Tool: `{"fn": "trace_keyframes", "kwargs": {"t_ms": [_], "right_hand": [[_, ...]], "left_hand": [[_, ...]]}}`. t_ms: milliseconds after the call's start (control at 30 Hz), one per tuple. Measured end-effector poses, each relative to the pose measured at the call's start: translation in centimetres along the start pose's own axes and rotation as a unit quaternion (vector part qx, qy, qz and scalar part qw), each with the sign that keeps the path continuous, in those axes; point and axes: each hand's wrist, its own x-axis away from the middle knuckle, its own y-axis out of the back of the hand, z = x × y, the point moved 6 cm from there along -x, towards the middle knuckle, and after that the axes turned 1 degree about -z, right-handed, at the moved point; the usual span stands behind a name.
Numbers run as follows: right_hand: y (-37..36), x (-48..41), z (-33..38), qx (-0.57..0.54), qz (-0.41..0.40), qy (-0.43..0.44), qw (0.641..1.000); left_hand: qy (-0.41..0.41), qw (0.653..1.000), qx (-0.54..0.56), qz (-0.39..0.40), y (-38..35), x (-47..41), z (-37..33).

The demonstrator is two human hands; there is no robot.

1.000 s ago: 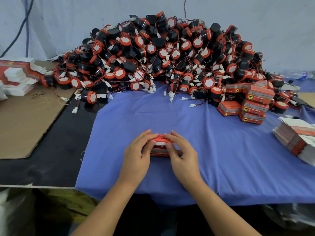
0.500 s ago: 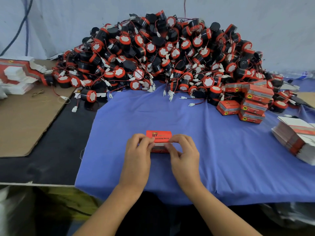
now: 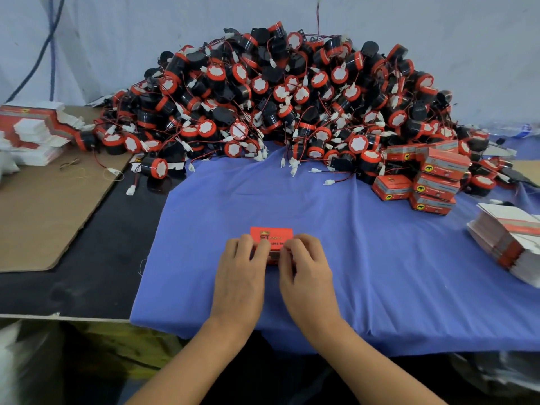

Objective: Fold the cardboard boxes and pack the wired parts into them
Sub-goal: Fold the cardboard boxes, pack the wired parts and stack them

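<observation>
Blue cloth (image 3: 365,258) is spread beneath both hands in the head view, and on it the red cardboard box (image 3: 271,235) is gripped at each end. The left hand (image 3: 238,276) is curled over the box's left end and the right hand (image 3: 304,276) over its right end, with fingertips bent down onto the printed lid; the thumbs are hidden. Well beyond the hands, the pile of wired parts (image 3: 277,97) is heaped against the wall. Ahead and right of the right hand, finished boxes (image 3: 434,182) are stacked at the pile's edge, and flat box blanks (image 3: 508,241) are laid further right. A brown cardboard sheet (image 3: 43,214) is placed well left of the left hand.
</observation>
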Motion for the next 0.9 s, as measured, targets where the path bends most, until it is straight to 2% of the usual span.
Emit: {"fn": "trace_keyframes", "kwargs": {"t_ms": [67,200,300,367,467,533,600,800,900], "right_hand": [[-0.1,0.1,0.5,0.053,0.003,0.028,0.998],[-0.3,0.0,0.8,0.075,0.017,0.031,0.997],[-0.3,-0.1,0.7,0.041,0.023,0.016,0.999],[-0.5,-0.1,0.3,0.017,0.038,-0.004,0.999],[-0.5,-0.1,-0.9,-0.059,0.041,-0.084,0.994],[-0.3,-0.2,-2.0,-0.096,0.031,-0.153,0.983],[-0.3,-0.3,-2.6,-0.119,0.029,-0.195,0.973],[1.3,-1.6,-4.2,-0.19,-0.025,-0.261,0.946],[3.2,-4.0,-6.1,-0.189,-0.041,-0.279,0.941]], "left_hand": [[-0.022,0.998,-0.052,-0.023,0.1,0.0,-0.2],[-0.029,0.998,-0.038,-0.035,0.4,0.1,-0.3],[-0.01,0.999,0.023,-0.024,0.3,-0.1,-0.2],[0.021,0.993,0.11,-0.024,0.2,-0.4,0.7],[0.088,0.963,0.25,-0.043,0.1,-0.7,2.5],[0.172,0.922,0.345,-0.04,-0.5,-0.9,3.7],[0.236,0.89,0.389,-0.025,-1.2,-0.9,4.2],[0.214,0.876,0.432,0.022,-2.4,-2.8,0.6],[0.183,0.868,0.456,0.071,-4.0,-5.0,-3.2]]}}
